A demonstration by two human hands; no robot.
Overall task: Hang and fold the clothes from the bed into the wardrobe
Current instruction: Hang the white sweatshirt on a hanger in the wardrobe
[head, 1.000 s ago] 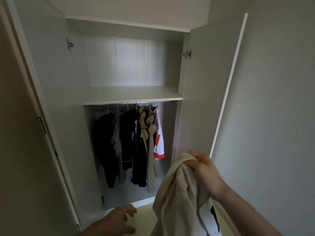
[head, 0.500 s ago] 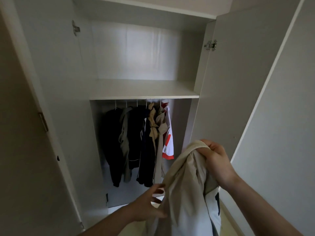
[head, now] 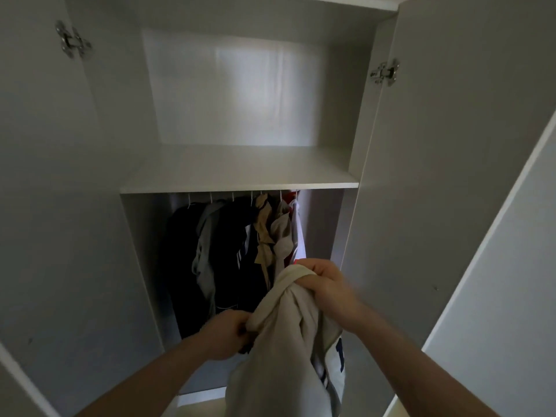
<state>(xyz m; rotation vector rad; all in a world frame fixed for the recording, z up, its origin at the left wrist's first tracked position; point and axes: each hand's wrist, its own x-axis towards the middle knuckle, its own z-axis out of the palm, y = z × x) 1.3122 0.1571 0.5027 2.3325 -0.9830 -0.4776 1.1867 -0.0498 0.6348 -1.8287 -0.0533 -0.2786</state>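
Note:
A cream garment (head: 288,341) with a dark blue mark on its lower right hangs bunched in front of the open white wardrobe (head: 240,170). My right hand (head: 328,287) grips its ribbed top edge. My left hand (head: 228,332) pinches the fabric lower down on the left side. Behind the garment, several clothes (head: 234,251) hang on hangers under the shelf: dark, grey, tan and a white-and-red one.
The wardrobe's shelf (head: 240,173) above the rail is bare. The left door (head: 45,206) and right door (head: 436,176) stand open on either side. A grey wall (head: 517,266) lies to the right.
I have come closer to the wardrobe. My left hand rose from below and took hold of the cream garment's left side. My right hand kept its grip on the top edge.

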